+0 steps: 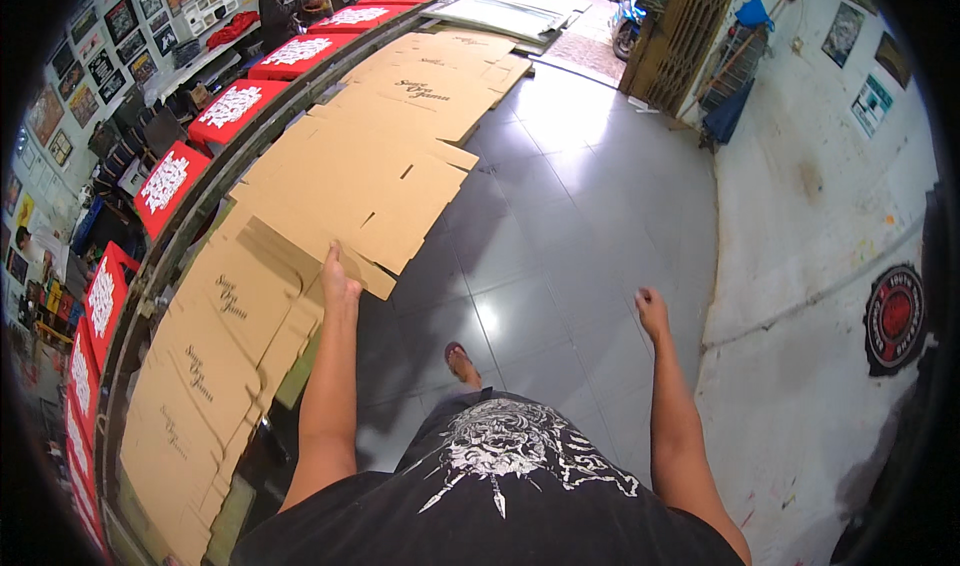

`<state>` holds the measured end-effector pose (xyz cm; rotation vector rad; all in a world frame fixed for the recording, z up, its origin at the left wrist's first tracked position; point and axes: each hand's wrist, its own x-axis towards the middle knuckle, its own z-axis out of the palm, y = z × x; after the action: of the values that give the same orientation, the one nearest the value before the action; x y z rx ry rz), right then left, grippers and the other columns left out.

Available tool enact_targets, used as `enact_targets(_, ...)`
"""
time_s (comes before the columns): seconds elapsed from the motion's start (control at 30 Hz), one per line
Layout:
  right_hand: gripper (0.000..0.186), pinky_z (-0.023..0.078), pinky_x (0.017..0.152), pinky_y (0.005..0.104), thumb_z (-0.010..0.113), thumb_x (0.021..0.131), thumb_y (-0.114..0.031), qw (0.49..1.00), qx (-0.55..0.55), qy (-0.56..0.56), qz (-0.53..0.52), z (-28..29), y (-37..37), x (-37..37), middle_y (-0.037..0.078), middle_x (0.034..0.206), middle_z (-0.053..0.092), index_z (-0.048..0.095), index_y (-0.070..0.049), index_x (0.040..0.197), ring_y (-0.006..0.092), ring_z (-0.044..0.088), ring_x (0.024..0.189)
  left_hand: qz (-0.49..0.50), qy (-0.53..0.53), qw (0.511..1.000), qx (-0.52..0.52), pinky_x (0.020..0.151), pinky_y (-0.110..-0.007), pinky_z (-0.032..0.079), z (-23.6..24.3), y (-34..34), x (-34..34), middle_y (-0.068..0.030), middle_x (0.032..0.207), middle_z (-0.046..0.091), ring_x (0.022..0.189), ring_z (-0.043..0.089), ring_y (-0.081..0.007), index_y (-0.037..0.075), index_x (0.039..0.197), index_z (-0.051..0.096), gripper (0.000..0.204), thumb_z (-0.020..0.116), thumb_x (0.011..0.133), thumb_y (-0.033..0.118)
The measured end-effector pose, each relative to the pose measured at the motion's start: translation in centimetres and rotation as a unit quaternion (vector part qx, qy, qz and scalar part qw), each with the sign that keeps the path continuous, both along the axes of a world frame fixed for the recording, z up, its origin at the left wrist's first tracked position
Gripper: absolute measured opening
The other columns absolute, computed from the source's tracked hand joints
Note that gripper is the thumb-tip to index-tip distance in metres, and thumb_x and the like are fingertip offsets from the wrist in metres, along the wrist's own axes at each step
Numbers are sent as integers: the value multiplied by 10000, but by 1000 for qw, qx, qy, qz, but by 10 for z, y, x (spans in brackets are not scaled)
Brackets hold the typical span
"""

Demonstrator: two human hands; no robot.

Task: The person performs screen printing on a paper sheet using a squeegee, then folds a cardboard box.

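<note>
My left hand (pixel 341 284) grips the near edge of a flat, die-cut cardboard sheet (pixel 345 181), thumb on top. The brown, unfolded sheet has slots and flaps along its right edge. It overlaps more flat cardboard sheets (pixel 275 331) with dark script printing, which lie along the long bench at my left. Another printed cardboard sheet (pixel 455 91) lies farther along the bench. My right hand (pixel 653 313) hangs over the floor on the right, fingers curled, with nothing visible in it.
Red fabric pieces (pixel 233 108) with white prints line the bench's far side. Grey floor tiles (pixel 560 226) run between the bench and a white wall (pixel 800 216). Ahead, a folding metal gate (pixel 685 31) stands beside a doorway, with a blue motorbike (pixel 628 24) outside.
</note>
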<state>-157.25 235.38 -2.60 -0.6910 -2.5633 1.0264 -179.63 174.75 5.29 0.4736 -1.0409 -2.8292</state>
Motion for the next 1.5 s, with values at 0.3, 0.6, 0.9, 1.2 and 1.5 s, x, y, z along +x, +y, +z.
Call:
enact_targets(0.3, 325, 505, 748, 305, 599, 915, -204, 982, -148, -57, 104, -85, -16, -139, 101, 904, 672, 605, 30, 1140, 176, 642, 817, -2, -17, 1000, 16, 926, -508, 490, 0, 105, -231, -178, 1251, 551, 1107, 578, -331, -36, 1268, 458, 406, 526, 963, 222)
enact_targets(0.6, 327, 507, 662, 313, 646, 881, -234, 916, -139, -375, 46, -243, 53, -97, 122, 856, 683, 622, 25, 1079, 172, 654, 753, 54, -37, 998, -6, 917, -513, 501, -4, 212, -413, -202, 1237, 538, 1106, 575, -339, -35, 1250, 441, 387, 553, 944, 173)
enact_targets(0.9, 330, 490, 651, 288, 632, 898, -252, 928, -275, -230, 101, -137, 180, -453, 106, 891, 670, 614, 4, 1106, 159, 641, 786, 71, -42, 996, -16, 929, -541, 488, -15, 286, -509, -208, 1254, 523, 1105, 571, -350, -52, 1259, 432, 410, 568, 937, 161)
enact_targets(1.2, 297, 488, 634, 283, 633, 897, -231, 880, -347, -279, 166, -137, 165, -544, 81, 860, 660, 615, -18, 1103, 156, 630, 753, 51, -105, 992, -51, 907, -548, 509, -12, 288, -533, -205, 1254, 523, 1112, 573, -347, -61, 1291, 377, 440, 539, 952, 168)
enact_targets(1.5, 320, 514, 686, 321, 655, 879, -226, 850, -207, -382, 298, -150, 184, -560, 122, 899, 681, 612, 26, 1071, 183, 640, 758, 168, -167, 931, -277, 1084, -430, 297, 59, 305, -461, -185, 1434, 285, 1354, 290, -274, 19, 1430, 188, 644, 565, 942, 206)
